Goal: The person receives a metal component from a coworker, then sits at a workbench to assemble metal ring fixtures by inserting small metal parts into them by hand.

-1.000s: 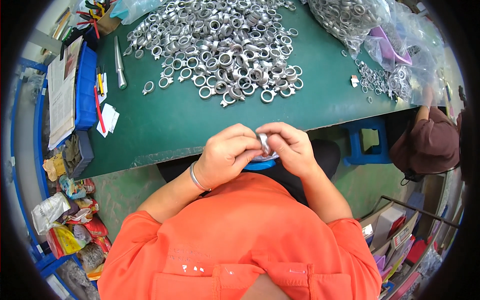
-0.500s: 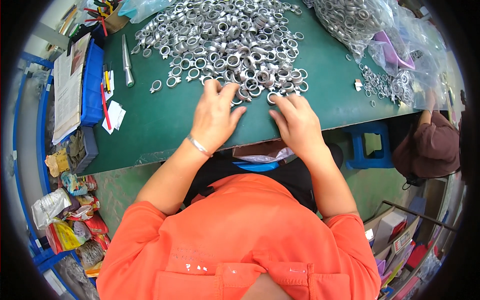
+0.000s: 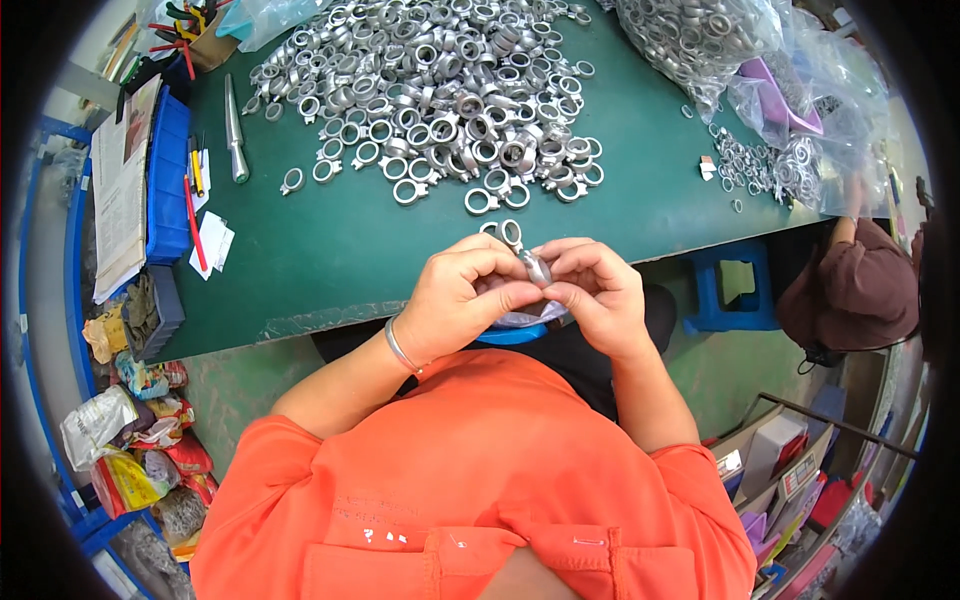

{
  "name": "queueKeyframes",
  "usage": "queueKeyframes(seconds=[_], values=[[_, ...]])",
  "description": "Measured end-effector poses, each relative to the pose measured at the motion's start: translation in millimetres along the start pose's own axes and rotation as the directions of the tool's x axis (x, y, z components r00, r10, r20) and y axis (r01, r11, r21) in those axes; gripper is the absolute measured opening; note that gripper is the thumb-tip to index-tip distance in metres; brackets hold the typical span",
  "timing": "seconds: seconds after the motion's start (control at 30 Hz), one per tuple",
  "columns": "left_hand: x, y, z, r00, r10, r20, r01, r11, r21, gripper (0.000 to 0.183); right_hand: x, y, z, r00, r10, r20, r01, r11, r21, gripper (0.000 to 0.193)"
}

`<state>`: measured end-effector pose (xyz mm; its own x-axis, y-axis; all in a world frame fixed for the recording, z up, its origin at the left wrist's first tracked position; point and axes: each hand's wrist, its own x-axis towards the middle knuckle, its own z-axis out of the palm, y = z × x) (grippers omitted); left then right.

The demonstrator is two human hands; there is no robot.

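Between my two hands, at the table's near edge, is a silver metal ring [image 3: 536,268] with a wide band. My left hand [image 3: 468,284] pinches it from the left with thumb and fingers. From the right, the thumb and fingers of my right hand [image 3: 595,290] close on the same ring. Just beyond my fingertips lie a couple of loose rings [image 3: 511,233] on the green table [image 3: 330,240]. A large heap of similar metal rings [image 3: 440,90] spreads over the far middle of the table, each with a small lug on its side.
At left stand a blue bin [image 3: 170,170], a tapered metal rod [image 3: 234,130] and a red pen [image 3: 195,225]. Bagged rings [image 3: 690,40], a small ring pile [image 3: 745,165] and a purple scoop [image 3: 775,98] are at right. Another person [image 3: 860,285] sits by a blue stool [image 3: 735,290].
Both hands have drawn back from the heap's near edge toward me and come together. A ring is now held between them. A few rings lie nearer the table edge.
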<state>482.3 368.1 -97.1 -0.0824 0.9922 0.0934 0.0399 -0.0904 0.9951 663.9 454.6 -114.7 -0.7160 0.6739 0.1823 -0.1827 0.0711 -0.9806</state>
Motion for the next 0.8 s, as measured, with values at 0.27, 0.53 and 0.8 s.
queueKeyframes(seconds=[0.27,0.53,0.8], values=[[-1.7,0.8,0.9,0.99,0.138,-0.001,-0.135,0.974,0.183,0.011,-1.0,1.5,10.1,0.993,-0.05,-0.102,0.065,0.987,0.144,0.028],[-3.2,3.4,-2.6,0.939,0.293,0.181,-0.341,0.861,0.376,0.016,-6.4,-17.9,8.3,0.967,0.237,0.092,-0.238,0.971,0.0,0.023],[-1.7,3.7,-27.5,0.982,0.185,-0.049,-0.126,0.818,0.562,0.01,-4.6,-19.3,-1.8,0.943,-0.154,0.294,0.317,0.679,-0.662,0.024]])
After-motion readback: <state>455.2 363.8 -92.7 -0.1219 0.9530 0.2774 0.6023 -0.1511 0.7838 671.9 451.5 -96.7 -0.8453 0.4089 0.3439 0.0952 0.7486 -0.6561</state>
